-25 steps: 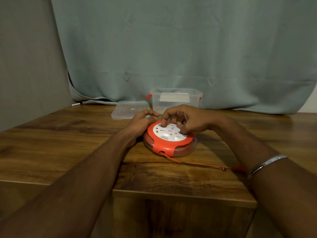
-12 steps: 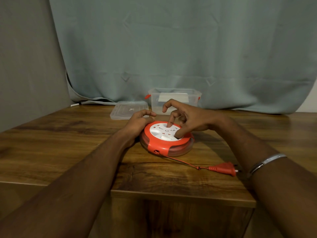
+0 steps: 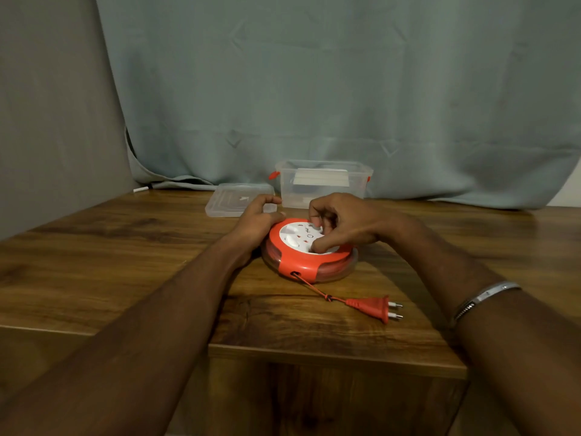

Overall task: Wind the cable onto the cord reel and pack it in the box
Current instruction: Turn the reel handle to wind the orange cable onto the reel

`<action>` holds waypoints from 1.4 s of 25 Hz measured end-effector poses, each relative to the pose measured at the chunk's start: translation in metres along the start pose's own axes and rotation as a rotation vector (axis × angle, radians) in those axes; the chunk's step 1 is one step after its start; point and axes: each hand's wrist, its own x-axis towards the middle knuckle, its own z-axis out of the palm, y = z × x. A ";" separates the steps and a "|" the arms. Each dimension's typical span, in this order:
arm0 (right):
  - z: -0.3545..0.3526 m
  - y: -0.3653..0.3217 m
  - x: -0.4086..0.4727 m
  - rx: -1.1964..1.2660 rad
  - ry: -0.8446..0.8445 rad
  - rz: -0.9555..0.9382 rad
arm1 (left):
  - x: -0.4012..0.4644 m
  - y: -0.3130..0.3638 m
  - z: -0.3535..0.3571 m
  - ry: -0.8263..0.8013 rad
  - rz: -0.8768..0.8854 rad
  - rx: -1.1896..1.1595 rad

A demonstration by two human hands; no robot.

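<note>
A round orange cord reel (image 3: pixel 292 259) with a white socket face lies flat on the wooden table (image 3: pixel 125 265). My left hand (image 3: pixel 256 220) grips its left rim. Fingers and thumb of my right hand (image 3: pixel 341 223) are curled into the recesses of the white centre disc. A short length of orange cable (image 3: pixel 314 289) runs out of the reel's front slot to the orange two-pin plug (image 3: pixel 372 308), which lies on the table to the front right. Most of the cable sits coiled inside the reel.
A clear plastic box (image 3: pixel 323 184) with orange clips stands open behind the reel, something white inside it. Its clear lid (image 3: pixel 232 199) lies flat to the left of it. A grey curtain hangs behind. The table's front edge is close below the plug.
The plug has slid left along the table toward the reel as the cable shortened. My right hand has turned on the white disc, its fingers curling in again.
</note>
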 end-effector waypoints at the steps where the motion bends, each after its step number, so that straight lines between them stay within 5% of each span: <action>1: 0.001 -0.002 0.000 -0.028 0.012 0.005 | 0.000 0.000 -0.001 0.015 0.007 0.007; 17: 0.001 -0.011 0.002 0.040 0.090 -0.078 | -0.001 0.000 -0.002 0.004 0.006 0.070; 26: -0.018 0.011 0.003 0.251 -0.238 -0.058 | -0.001 0.000 -0.004 -0.052 0.021 0.096; 35: -0.007 0.014 0.000 0.281 -0.091 -0.067 | -0.005 0.003 -0.005 -0.055 -0.023 0.006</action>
